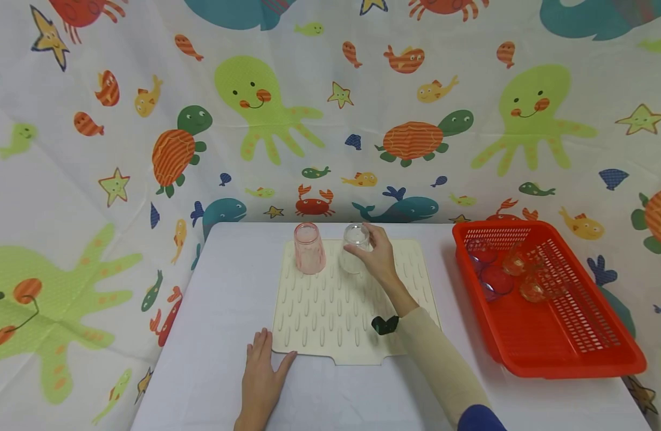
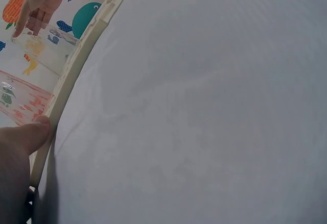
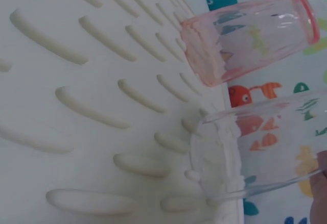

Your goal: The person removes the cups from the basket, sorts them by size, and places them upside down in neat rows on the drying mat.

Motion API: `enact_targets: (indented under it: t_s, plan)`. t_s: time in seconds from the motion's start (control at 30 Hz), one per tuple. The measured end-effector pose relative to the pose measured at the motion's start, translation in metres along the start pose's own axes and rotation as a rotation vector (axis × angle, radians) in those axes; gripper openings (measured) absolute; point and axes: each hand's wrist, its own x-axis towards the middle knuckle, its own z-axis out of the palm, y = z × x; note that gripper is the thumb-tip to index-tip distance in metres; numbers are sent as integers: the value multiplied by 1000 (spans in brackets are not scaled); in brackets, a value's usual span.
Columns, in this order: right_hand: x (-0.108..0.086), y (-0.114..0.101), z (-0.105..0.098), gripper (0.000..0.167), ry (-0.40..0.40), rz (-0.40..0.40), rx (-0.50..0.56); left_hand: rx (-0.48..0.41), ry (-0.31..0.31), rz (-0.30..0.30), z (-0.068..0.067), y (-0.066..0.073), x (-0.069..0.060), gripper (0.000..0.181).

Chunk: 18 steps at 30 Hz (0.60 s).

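While fingers (image 1: 378, 233) grip clear glass (image 1: 356, 237), basket (image 1: 573, 366) holds cups (image 1: 496, 280).

Soft, even light falls across the sea-animal curtain (image 1: 330, 137), crisp enough in the head view. Over at the left wrist, the white tabletop (image 2: 194, 106) looks dull grey, shadowed darkly beside the ribbed draining mat (image 2: 73, 71). The right wrist's picture is hazy and dimmer, with glints on the pink glass (image 3: 250, 38) and faint outlines round the clear glass (image 3: 265, 147).
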Motion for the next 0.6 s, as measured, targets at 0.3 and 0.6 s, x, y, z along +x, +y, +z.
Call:
enact_targets:
  t_s: [0.3,0.6]
  plan:
    - [6,4,1,80,-18,15,-11,0,-38,-20,-2,0,3,84]
    - [7,2,2,84,-51,62,-87,5,-83,-42,-4,0,6,85]
